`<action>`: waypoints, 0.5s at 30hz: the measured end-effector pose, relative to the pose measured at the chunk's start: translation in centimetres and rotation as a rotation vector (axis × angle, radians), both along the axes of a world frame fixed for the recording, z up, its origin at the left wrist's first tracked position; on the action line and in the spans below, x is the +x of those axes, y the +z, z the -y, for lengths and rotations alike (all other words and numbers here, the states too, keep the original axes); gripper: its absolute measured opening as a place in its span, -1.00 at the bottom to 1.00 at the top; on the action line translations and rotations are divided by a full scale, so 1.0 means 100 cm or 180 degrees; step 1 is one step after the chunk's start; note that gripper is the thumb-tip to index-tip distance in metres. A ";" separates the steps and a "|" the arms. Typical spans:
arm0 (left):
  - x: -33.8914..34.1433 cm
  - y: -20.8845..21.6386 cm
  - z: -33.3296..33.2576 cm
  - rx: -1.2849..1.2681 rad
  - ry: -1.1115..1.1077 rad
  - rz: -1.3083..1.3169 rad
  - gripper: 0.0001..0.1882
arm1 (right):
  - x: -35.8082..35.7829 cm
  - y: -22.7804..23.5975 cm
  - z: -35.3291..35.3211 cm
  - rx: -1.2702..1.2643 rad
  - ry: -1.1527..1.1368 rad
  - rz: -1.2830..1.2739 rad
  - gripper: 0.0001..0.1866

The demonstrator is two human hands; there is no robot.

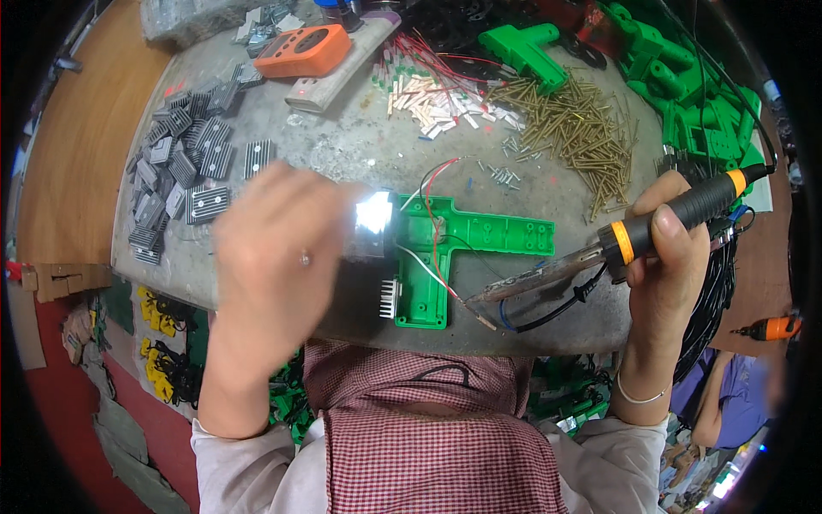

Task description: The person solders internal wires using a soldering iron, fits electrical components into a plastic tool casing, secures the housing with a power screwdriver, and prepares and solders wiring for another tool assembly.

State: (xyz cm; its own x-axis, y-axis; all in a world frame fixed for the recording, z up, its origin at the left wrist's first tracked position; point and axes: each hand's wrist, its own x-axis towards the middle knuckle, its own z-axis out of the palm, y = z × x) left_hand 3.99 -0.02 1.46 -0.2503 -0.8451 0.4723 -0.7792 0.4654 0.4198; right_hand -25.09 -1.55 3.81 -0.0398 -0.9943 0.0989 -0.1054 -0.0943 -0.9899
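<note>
My right hand [672,278] grips the black and orange handle of a soldering iron [681,212]. Its metal shaft slants left, and the tip lies near the wire ends beside a green plastic half-shell [505,233]. Red and white wires [435,270] run across this gun-shaped shell. At its upper left sits a dark part with a bright shiny face [373,224], and a finned metal piece [389,298] sticks out below. Blurred by motion, my left hand [278,248] is beside the dark part; whether it holds anything is unclear. A black cable [561,315] lies under the iron.
Grey finned heat sinks [205,150] are heaped at left. Behind are an orange meter [304,51], white-tipped red leads [437,98], brass-coloured screws [574,128] and small silver screws [503,176]. Green shells [685,86] pile up at far right. Another person [728,398] is at lower right.
</note>
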 end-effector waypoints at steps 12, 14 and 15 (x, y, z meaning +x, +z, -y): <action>-0.002 -0.020 0.009 0.0441 -0.0673 -0.0390 -0.69 | -0.009 0.006 0.016 -0.0375 -0.0447 0.0117 -0.63; -0.017 -0.017 0.002 0.0531 -0.1156 -0.0389 -0.59 | -0.014 0.009 0.026 -0.0587 -0.0371 0.0243 -0.72; -0.022 -0.017 0.000 0.0520 -0.1228 -0.0361 -0.63 | -0.012 0.014 0.029 -0.0549 -0.0420 0.0207 -0.73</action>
